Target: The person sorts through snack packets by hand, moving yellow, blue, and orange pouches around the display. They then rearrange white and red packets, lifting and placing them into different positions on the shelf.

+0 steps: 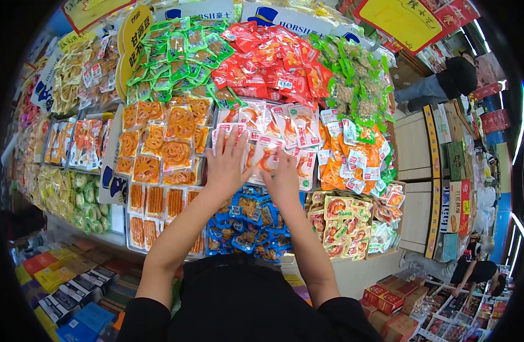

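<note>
Both my hands rest on a heap of clear snack packets with orange-red meat inside (285,122), in the middle bin of a shop display. My left hand (226,162) lies flat, fingers spread, on the packets at the heap's left side. My right hand (282,176) presses on one such packet (263,158) just to the right, fingers bent over it. Whether it grips that packet I cannot tell. Blue packets (250,219) fill the bin below my wrists.
Bins around hold orange lotus-slice packs (159,142), green packs (179,54), red packs (273,57), green-orange packs (359,114). Boxed goods (74,279) line a lower shelf at left. One person (444,82) stands upper right; another (478,273) bends over boxes at lower right.
</note>
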### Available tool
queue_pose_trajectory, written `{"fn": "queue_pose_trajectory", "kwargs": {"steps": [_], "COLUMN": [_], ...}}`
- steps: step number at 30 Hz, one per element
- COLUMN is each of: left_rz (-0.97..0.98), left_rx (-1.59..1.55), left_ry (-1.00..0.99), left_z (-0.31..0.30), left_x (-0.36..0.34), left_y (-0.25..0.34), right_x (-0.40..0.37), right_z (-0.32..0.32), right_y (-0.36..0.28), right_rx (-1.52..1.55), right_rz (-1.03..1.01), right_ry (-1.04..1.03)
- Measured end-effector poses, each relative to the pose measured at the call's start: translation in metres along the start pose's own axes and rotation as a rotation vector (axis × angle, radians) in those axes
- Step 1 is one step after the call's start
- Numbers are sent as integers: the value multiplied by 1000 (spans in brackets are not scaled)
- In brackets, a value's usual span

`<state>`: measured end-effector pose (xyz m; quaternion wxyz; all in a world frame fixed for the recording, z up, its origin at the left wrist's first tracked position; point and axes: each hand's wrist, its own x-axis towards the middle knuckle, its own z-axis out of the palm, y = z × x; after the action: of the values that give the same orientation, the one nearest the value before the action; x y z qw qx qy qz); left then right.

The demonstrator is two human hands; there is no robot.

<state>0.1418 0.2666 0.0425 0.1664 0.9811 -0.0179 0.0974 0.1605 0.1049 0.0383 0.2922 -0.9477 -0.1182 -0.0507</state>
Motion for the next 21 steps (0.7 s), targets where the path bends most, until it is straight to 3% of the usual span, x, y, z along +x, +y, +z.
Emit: {"fn": "queue_pose_trajectory", "kwargs": {"steps": [2, 4, 7, 9, 13, 16, 21], "left_rz": [9, 22, 12, 18, 1, 3, -4], "left_rx": [12, 20, -12, 13, 19, 32, 16], "left_ry": [14, 30, 40, 21, -16, -12, 9], "left_z": [3, 6, 5, 4, 2, 4, 6], "left_x": [0, 1, 1, 1, -1, -1, -1], "left_y": [-2, -4, -3, -4, 0, -1, -2], "right_x": [3, 4, 6, 7, -2, -7, 4], "right_z": [9, 21, 15, -2, -19, -14, -26], "right_y": [-12, -8, 1, 12, 37, 45, 36], "right_rx": [87, 89, 187, -28, -281, -427, -170], "right_rz": [83, 18, -13, -21, 129, 112, 266], "right_ry": [-133, -84, -186, -9, 48, 172, 74]}}
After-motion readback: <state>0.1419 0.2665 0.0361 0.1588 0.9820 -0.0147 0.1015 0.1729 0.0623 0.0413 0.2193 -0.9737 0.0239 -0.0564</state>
